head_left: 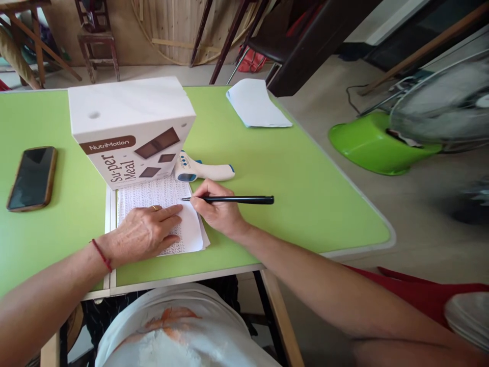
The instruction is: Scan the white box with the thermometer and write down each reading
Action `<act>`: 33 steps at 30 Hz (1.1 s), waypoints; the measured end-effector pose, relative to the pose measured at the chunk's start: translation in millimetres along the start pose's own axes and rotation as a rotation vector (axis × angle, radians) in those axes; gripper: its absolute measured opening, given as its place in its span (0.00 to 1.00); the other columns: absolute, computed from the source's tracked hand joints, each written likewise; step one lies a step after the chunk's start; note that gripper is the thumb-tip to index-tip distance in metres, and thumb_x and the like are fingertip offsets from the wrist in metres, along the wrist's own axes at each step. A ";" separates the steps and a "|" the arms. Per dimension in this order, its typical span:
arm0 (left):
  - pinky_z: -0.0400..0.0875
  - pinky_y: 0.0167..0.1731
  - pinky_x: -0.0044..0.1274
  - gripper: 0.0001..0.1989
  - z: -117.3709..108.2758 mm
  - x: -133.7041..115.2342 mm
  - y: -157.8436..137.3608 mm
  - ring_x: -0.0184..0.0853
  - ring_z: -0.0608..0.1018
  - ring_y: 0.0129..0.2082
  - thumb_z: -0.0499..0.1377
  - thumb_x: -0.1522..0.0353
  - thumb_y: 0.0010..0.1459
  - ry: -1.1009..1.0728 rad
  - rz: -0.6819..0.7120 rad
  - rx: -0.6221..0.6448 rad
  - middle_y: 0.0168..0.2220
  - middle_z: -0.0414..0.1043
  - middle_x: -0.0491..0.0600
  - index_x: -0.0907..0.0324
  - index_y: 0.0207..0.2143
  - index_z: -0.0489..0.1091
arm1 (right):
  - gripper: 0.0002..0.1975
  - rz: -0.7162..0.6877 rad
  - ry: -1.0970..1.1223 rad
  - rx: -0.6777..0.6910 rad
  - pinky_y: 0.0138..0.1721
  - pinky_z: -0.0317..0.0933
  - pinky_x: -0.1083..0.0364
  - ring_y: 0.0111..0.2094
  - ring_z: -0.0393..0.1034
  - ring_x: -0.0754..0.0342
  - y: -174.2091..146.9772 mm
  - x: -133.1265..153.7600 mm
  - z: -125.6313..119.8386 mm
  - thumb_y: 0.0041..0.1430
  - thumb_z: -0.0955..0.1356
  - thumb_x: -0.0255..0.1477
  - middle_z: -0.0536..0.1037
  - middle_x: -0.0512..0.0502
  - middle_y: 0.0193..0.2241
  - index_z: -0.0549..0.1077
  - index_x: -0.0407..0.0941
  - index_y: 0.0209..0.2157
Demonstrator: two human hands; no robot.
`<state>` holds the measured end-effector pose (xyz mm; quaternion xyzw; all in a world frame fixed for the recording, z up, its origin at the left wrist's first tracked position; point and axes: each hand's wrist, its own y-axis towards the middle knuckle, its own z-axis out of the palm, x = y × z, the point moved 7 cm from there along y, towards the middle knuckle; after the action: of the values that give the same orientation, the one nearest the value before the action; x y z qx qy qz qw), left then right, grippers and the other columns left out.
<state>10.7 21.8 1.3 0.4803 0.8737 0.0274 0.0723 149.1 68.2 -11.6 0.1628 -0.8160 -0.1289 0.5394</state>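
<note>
Nearest, at the bottom, is the person's white top (183, 336) w/ an orange print. Just beyond is the near edge of a green table (298, 204) w/ a pale rim. The L hand (151, 232) lies palm down on a stack of paper (191, 229), fingers stretched out and slightly apart, pointing right; it wears a gold ring (156, 208), and a red cord (101, 255) circles the wrist. The R hand (217, 209) pinches a black pen (252, 200) between thumb and fingers, the pen lying nearly level across the view, tip over the sheets near the L index finger. The paper lies in front of the person, covered w/ rows of small handwriting (too fine to read), its R part blank.

Well to the L, a phone (32, 178) in a brown case lies face up, screen dark. Behind the paper stands a white box (133, 97) marked "NutriMotion" & "Su-per Meal"; just R of it, a white-and-blue handheld device (214, 172) lies on its side. Near the table's far R corner is a folded white sheet (260, 104).

Past the table, on the floor: a bright green plastic stool (359, 142) beside a fan (439, 102) at R, & a small dark-red wooden chair (100, 48) at upper L.
</note>
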 end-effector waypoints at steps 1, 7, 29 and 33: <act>0.78 0.31 0.34 0.14 0.1 -0.1 0.2 0.40 0.79 0.34 0.57 0.63 0.63 -0.003 -0.002 0.005 0.57 0.68 0.51 0.63 0.45 0.72 | 0.07 -0.008 -0.008 0.004 0.20 0.54 0.59 0.18 0.57 0.61 0.0 0.1 0.4 0.50 0.65 0.26 0.66 0.55 0.16 0.64 0.46 0.20; 0.77 0.31 0.32 0.13 0.3 -0.4 1.7 0.40 0.79 0.35 0.56 0.64 0.63 -0.013 -0.010 0.012 0.57 0.68 0.51 0.63 0.45 0.72 | 0.08 -0.063 -0.031 0.006 0.20 0.53 0.60 0.18 0.57 0.62 -0.4 3.8 1.3 0.51 0.65 0.26 0.65 0.56 0.16 0.63 0.46 0.20; 0.76 0.30 0.30 0.13 -1.1 -0.5 2.5 0.39 0.80 0.35 0.56 0.64 0.63 -0.020 -0.013 0.021 0.57 0.68 0.53 0.63 0.45 0.71 | 0.08 -0.061 -0.032 0.044 0.19 0.50 0.60 0.18 0.55 0.61 0.4 5.8 3.0 0.51 0.64 0.25 0.65 0.56 0.16 0.62 0.46 0.21; 0.76 0.31 0.30 0.13 -0.8 -0.5 2.1 0.40 0.80 0.37 0.56 0.64 0.63 -0.035 -0.017 0.030 0.57 0.68 0.54 0.63 0.45 0.71 | 0.08 -0.027 -0.051 0.010 0.21 0.53 0.59 0.19 0.57 0.60 0.0 2.5 1.3 0.50 0.64 0.25 0.65 0.56 0.16 0.62 0.47 0.21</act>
<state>12.6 22.6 2.4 0.4742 0.8767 0.0053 0.0807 147.0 67.2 -9.9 0.1729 -0.8280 -0.1362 0.5158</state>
